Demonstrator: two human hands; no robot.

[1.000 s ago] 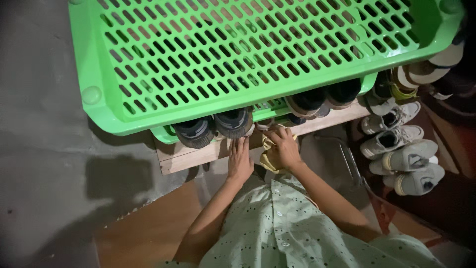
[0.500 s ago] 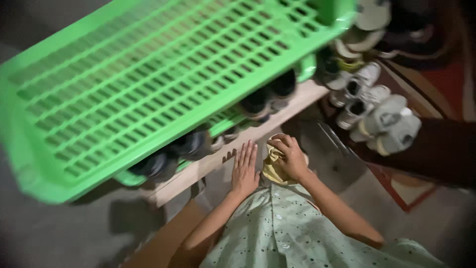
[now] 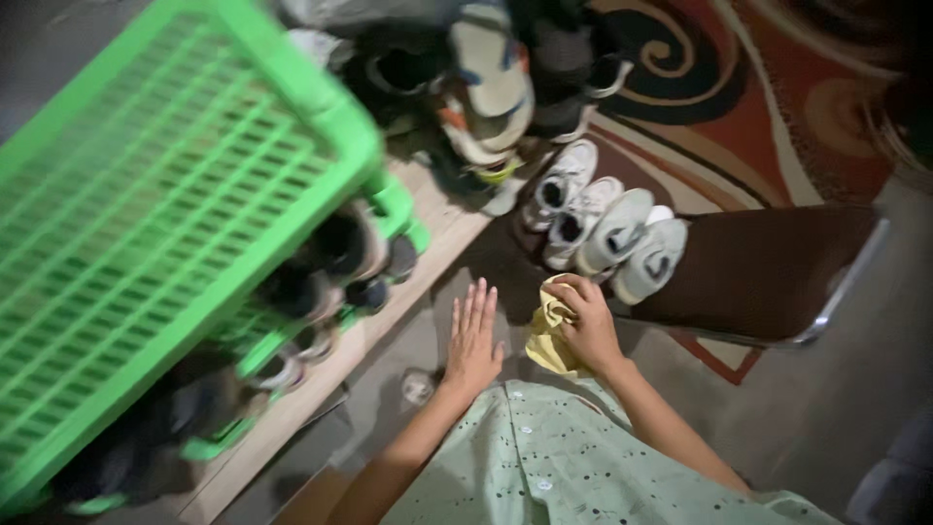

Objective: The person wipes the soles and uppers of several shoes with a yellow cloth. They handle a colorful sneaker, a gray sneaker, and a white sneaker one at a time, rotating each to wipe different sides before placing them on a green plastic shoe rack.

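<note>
**A:** What do you have in hand, looking down from the head camera?

**B:** My right hand [image 3: 586,326] has its fingers clamped on a yellow cloth [image 3: 547,338], bunched up and hanging just in front of my shirt [image 3: 544,467]. My left hand [image 3: 472,340] is flat, fingers straight and close together, holding nothing, hovering over the grey floor [image 3: 466,267] just beside the cloth.

**A:** What could go wrong from here?

**B:** I judge the cloth could slip, since only part of it is in my grip and the rest dangles. The picture is blurred, so my aim is unsure too; I might brush the sneakers [image 3: 607,228] right past my knuckles.

**A:** What else is around?

**B:** A green slatted rack [image 3: 146,214] fills the left, with dark shoes [image 3: 330,258] tucked under its top tier, standing on a wooden board [image 3: 321,369]. More shoes are piled [image 3: 486,83] at the top. A dark chair seat [image 3: 768,267] with a metal edge sits to my right, touching the sneakers, over a red patterned rug [image 3: 739,97]. The chair and the rack hem my hands in on both sides.
</note>
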